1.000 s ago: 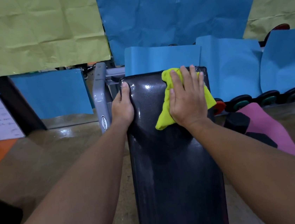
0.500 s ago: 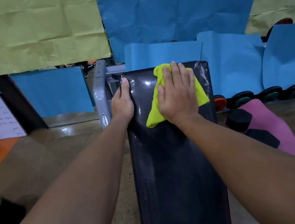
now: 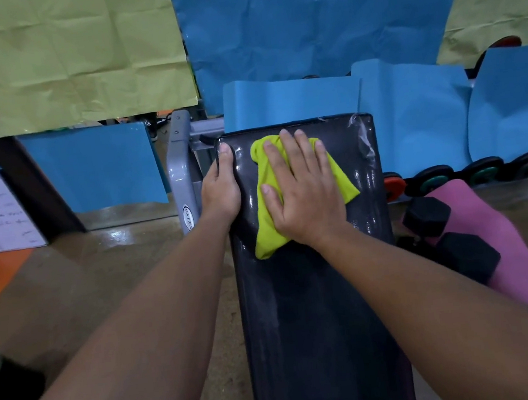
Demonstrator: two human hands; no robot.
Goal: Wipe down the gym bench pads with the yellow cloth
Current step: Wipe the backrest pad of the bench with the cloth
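The cloth [image 3: 301, 192] lies on the far end of the pad [image 3: 319, 292], now left of centre; a second ago it sat by the right edge. The right hand [image 3: 305, 195] presses it with flat, spread fingers. The left hand [image 3: 222, 188] holds the pad's left edge. Judged: a leftward wiping stroke, nearer pad still to do.

black bench pad [image 3: 319, 325] carries yellow cloth [image 3: 269, 228] near its far end.

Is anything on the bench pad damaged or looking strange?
Yes. At the far right corner of the bench pad, a clear film looks peeled and wrinkled, shinier than the rest. The yellow cloth under the right hand has not reached it.
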